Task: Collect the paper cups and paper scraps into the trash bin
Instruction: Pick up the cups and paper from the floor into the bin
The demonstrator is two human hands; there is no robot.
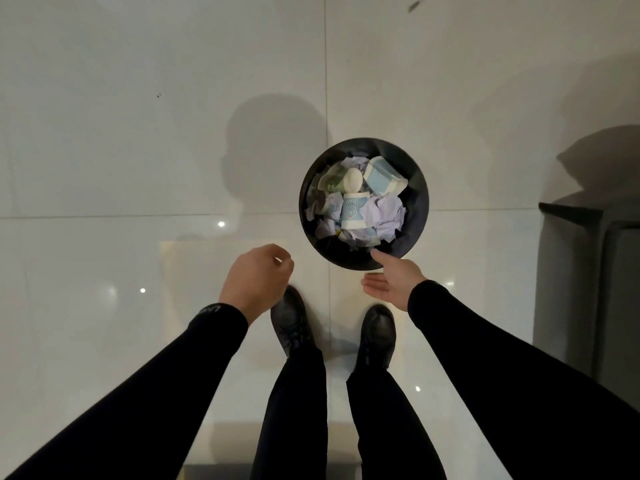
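The glossy tiled floor point(138, 133) shows no stray litter in view, so the collecting looks about done. The black round trash bin point(415, 223) stands just ahead of the right shoe point(377, 330). It holds the paper cups, a blue one with a face point(352, 211) lying on top, among crumpled lilac paper scraps point(388, 213).

Both hands are empty. The right hand point(391, 282) is spread flat with its thumb at the bin's near rim, and the left hand point(256, 278) hangs loosely curled, well clear.

The main risk is a nudge from that thumb or a forward step. Either could tip the light bin and spill the loose top cups.
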